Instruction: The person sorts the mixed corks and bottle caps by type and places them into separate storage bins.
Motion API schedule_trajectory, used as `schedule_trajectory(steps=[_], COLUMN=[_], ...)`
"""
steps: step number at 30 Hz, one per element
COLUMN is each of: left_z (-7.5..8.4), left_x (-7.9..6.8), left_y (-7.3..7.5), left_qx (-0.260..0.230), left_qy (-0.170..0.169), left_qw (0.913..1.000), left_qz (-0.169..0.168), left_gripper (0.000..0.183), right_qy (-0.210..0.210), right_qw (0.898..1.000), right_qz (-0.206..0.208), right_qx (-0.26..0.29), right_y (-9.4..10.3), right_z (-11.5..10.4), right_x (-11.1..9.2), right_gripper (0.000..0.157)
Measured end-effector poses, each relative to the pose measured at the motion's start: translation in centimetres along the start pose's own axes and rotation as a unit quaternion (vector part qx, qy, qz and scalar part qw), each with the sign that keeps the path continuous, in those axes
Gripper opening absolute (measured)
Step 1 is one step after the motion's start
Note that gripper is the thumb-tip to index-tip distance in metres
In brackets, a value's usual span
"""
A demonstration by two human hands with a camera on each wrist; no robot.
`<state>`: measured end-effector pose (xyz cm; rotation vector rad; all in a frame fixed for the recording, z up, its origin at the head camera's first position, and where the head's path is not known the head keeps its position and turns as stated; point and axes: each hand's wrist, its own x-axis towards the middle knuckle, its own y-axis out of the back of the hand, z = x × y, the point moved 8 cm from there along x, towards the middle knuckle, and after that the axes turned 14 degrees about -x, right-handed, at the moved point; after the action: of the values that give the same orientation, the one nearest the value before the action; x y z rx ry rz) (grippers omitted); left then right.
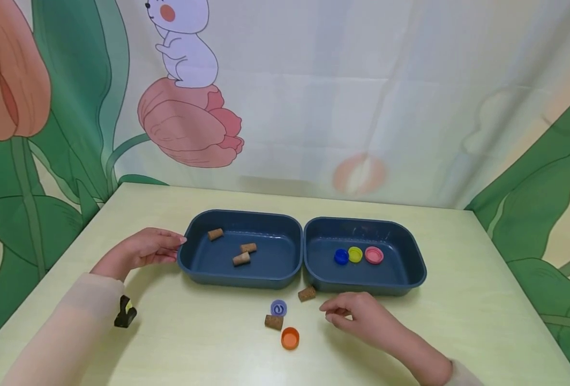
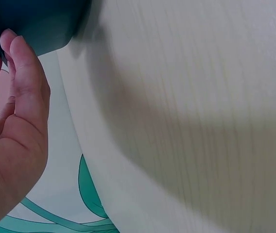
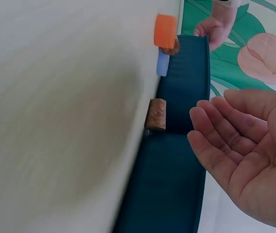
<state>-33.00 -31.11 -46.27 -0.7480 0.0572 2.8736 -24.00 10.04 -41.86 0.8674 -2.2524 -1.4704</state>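
My left hand (image 1: pixel 152 247) holds the left end of a dark blue tray (image 1: pixel 241 282), thumb and fingers at its rim. Three corks (image 1: pixel 248 247) lie inside that tray. Relaxed and holding nothing, my right hand (image 1: pixel 362 316) hovers in front of the right tray (image 1: pixel 362 287). Nearest to its fingertips is a cork (image 1: pixel 307 294) by the corner where the trays meet. Another cork (image 1: pixel 274 322) lies closer to me, between a light purple bottle cap (image 1: pixel 278 307) and an orange bottle cap (image 1: pixel 290 339).
Inside the right tray are a blue cap (image 1: pixel 341 257), a yellow cap (image 1: pixel 354 254) and a pink cap (image 1: pixel 374 255). A small black and yellow object (image 1: pixel 125 312) shows beside the left sleeve. A printed curtain (image 1: pixel 290 107) hangs behind the pale table (image 1: pixel 193 343).
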Motion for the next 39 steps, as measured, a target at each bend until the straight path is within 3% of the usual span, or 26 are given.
schedule_trajectory(steps=[8, 15, 39], left_z=[0.1, 0.2, 0.0], left_x=[-0.1, -0.2, -0.1], left_y=[-0.1, 0.0, -0.2], left_qx=[-0.001, -0.002, -0.009], left_qy=[0.001, 0.001, 0.000], left_qw=[1.0000, 1.0000, 0.9999], left_qz=[0.000, -0.001, -0.012], left_gripper=[0.050, 0.048, 0.043], right_qy=[-0.019, 0.002, 0.048], right_qw=[0.999, 0.998, 0.992], right_qz=[-0.036, -0.067, -0.094], right_qx=[0.007, 0.007, -0.066], right_y=[-1.3, -2.8, -4.8], right_z=[0.3, -0.6, -3.0], right_x=[0.6, 1.2, 3.1], right_gripper=[0.023, 0.029, 0.040])
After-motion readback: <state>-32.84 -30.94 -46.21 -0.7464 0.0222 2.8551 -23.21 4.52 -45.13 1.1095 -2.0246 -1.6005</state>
